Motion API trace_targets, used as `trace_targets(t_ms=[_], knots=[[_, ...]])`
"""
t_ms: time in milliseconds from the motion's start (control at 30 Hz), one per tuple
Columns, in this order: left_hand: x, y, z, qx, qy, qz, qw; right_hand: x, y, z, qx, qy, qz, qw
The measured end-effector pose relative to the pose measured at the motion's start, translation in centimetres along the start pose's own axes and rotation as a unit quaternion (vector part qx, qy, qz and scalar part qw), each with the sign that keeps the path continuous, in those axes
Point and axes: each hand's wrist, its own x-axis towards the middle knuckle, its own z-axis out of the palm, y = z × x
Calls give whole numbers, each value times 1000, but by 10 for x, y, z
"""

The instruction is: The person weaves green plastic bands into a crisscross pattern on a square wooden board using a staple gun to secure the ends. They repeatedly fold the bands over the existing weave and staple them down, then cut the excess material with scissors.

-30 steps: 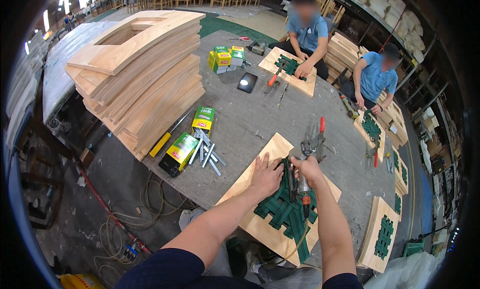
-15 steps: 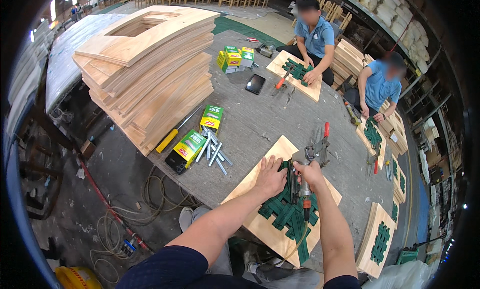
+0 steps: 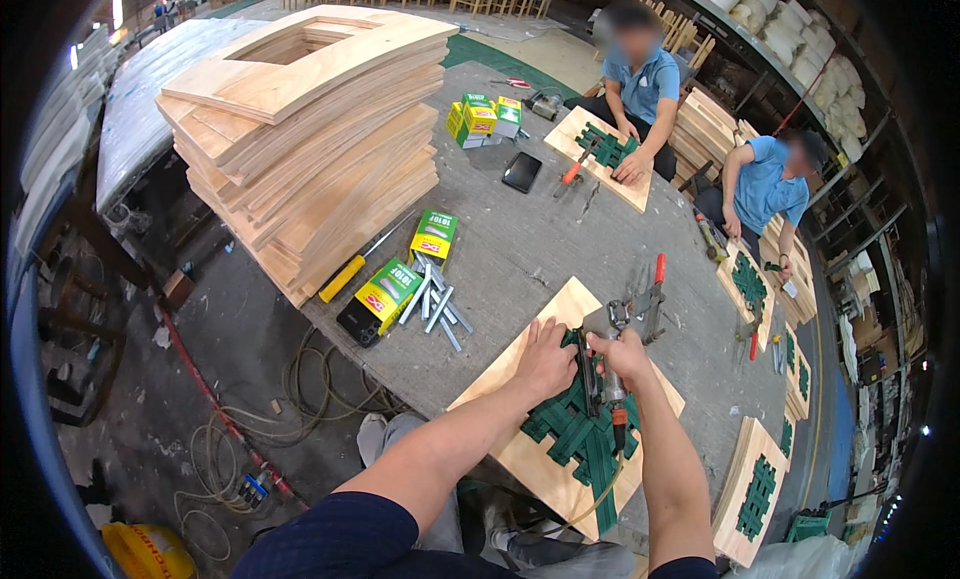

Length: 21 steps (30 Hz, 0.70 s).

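A pale plywood frame [image 3: 478, 391] lies in front of me at the table's near edge. Dark green woven webbing straps [image 3: 570, 429] criss-cross its middle, and one strap end trails toward me. My right hand [image 3: 622, 357] is closed round an air staple gun [image 3: 613, 387], whose nose is over the webbing's far side; a hose runs from its orange fitting back toward me. Just left of the gun, my left hand [image 3: 547, 361] lies on the frame and webbing with fingers stretched forward. Its fingertips are partly hidden. Red-handled pliers [image 3: 655, 297] rest beyond the frame.
Tall stacked wooden frames [image 3: 310, 149] stand at left. Nearby are staple boxes [image 3: 388, 289], loose staple strips [image 3: 437, 304], a yellow-handled screwdriver [image 3: 343, 279] and a phone [image 3: 522, 172]. Two co-workers handle webbed frames [image 3: 745, 284] across the table. Finished-looking webbed panels [image 3: 750, 489] lie at right.
The view has shifted slightly. My hands and the staple gun stay at nearly the same spot on the frame. The right-hand co-worker's hands have moved apart, one toward the panel's right side.
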Motion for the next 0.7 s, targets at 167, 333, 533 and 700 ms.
trace_targets(t_ms=[167,333,533,700], knots=[[1,-1,0,14,-6,1,1000,2,4,0,-5,9,11,1000],[2,2,-1,11,-14,0,1000,2,10,-4,15,28,4,999],[1,0,0,21,-14,2,1000,7,14,-7,39,41,-9,998],[3,4,0,27,-12,1,1000,7,13,-17,7,30,10,999]])
